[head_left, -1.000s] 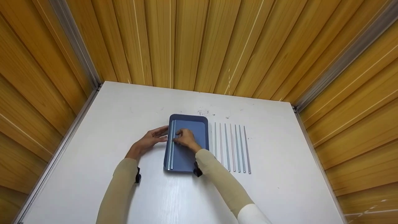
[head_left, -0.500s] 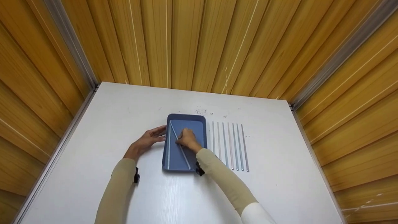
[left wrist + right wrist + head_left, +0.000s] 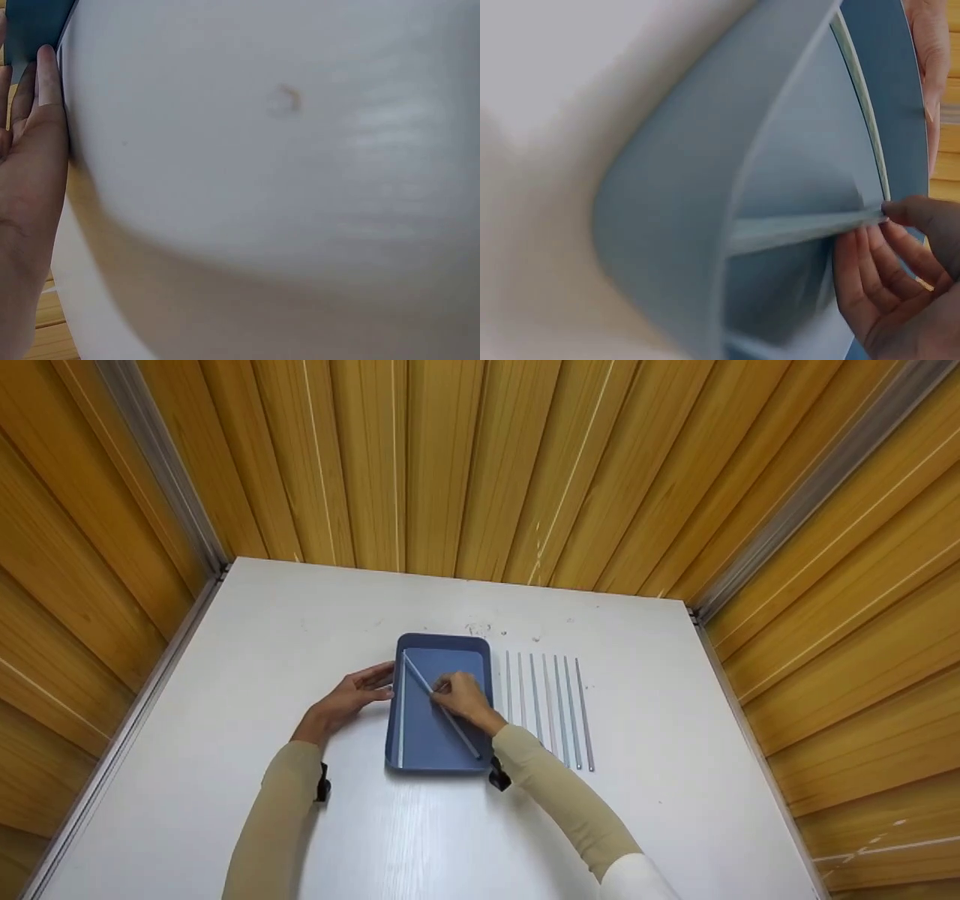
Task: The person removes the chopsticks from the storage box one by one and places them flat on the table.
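Note:
A blue rectangular tray (image 3: 444,640) lies on the white table. One thin pale rod (image 3: 401,712) runs along its left inner wall. My right hand (image 3: 463,697) pinches a second thin shiny rod (image 3: 459,729) between thumb and fingers, inside the tray. That rod slants from the far left corner toward the near right. In the right wrist view, the pinched rod (image 3: 802,229) crosses the tray behind its near wall. My left hand (image 3: 346,701) rests against the tray's left outer side, fingers straight; the left wrist view shows this hand (image 3: 30,172) beside the tray wall (image 3: 34,26).
Several thin rods (image 3: 534,690) in silver, bluish and pinkish tones lie side by side right of the tray, partly behind my right forearm. Yellow wood-look panels (image 3: 435,465) wall the table at the back and sides.
The rod in my right hand lay parallel to the other along the left wall; its near end has swung right, so it now slants. My left hand has kept to the tray's side.

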{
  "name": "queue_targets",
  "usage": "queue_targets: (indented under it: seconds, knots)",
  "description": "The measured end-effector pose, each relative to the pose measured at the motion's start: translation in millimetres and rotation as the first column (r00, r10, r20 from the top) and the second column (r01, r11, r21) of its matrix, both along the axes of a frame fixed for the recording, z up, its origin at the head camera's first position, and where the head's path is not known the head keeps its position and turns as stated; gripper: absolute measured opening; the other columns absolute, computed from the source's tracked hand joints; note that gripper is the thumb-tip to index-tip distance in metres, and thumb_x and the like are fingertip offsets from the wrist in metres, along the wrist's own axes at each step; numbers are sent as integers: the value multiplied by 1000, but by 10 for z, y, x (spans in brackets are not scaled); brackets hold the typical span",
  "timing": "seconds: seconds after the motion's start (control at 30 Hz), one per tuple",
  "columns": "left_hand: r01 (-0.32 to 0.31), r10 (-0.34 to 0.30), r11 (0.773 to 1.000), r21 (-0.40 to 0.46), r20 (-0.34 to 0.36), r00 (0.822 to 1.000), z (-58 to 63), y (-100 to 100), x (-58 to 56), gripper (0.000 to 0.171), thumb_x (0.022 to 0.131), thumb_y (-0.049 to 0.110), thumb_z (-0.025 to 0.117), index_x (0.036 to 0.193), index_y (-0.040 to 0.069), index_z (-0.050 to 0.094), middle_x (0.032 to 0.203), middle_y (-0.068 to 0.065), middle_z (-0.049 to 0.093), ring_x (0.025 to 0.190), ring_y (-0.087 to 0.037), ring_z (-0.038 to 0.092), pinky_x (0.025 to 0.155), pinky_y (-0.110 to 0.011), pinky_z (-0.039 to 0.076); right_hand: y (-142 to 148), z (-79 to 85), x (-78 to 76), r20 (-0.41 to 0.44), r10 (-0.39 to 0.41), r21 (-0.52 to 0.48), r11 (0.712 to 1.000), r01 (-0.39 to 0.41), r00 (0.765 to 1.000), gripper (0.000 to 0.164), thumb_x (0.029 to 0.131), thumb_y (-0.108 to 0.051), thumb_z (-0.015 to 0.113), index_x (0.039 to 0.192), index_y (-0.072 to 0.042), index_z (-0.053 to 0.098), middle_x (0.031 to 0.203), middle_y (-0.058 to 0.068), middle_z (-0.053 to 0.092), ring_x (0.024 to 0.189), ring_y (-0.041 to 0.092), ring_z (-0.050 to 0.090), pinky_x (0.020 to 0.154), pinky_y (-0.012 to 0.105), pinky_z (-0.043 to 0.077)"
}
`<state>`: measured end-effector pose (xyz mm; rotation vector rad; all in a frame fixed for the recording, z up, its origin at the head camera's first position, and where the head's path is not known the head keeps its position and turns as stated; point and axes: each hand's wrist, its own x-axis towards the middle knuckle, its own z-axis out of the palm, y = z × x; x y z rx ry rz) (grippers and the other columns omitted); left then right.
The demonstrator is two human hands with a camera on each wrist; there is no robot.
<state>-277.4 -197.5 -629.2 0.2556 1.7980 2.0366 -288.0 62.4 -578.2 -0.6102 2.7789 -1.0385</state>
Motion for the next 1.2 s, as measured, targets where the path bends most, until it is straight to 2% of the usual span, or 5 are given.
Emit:
queue_targets:
  seconds: [0.27, 0.47, 0.73, 1.0, 1.2]
  knots:
    - [-12, 12, 1000, 4, -3, 1000, 20, -2, 1, 70, 96, 4, 69, 158, 8, 38, 165, -14, 37, 154, -32, 33, 123, -41, 37, 87, -64, -20, -25, 43, -97, 994, -45, 999, 14, 92, -3, 70, 100, 7, 77, 93, 21, 78, 86, 32, 76, 73, 32, 63]
    - [-11, 11, 1000, 6, 5, 1000, 6, 23, -9, 71, 95, 4, 70, 158, 8, 38, 164, -14, 38, 154, -32, 33, 124, -42, 36, 186, -17, 15, -52, 76, -147, 986, -83, 996, 16, 93, 1, 67, 102, 10, 76, 95, 23, 77, 84, 32, 74, 73, 31, 62]
    - [-5, 5, 1000, -5, 4, 1000, -6, 14, -15, 72, 96, 6, 70, 159, 10, 37, 165, -13, 37, 154, -31, 33, 125, -43, 34, 307, 85, 27, -64, 47, -207, 977, -59, 997, 17, 94, -5, 69, 105, 7, 77, 95, 21, 78, 82, 29, 75, 72, 26, 61]
    - [1, -1, 1000, -3, -3, 1000, 0, 1, -14, 72, 95, 6, 70, 159, 9, 37, 165, -13, 36, 155, -31, 32, 125, -40, 35, 426, 110, 30, -82, 27, -201, 979, -43, 996, 19, 95, -10, 71, 107, 4, 77, 93, 19, 78, 76, 24, 71, 66, 21, 55]
    - [1, -1, 1000, 0, 9, 1000, -4, 9, 3, 72, 95, 6, 70, 159, 9, 36, 166, -13, 35, 155, -31, 31, 127, -45, 30, 515, 125, 34, -98, 0, -219, 976, -21, 995, 19, 95, -10, 72, 105, 4, 78, 93, 18, 78, 78, 22, 70, 68, 20, 54]
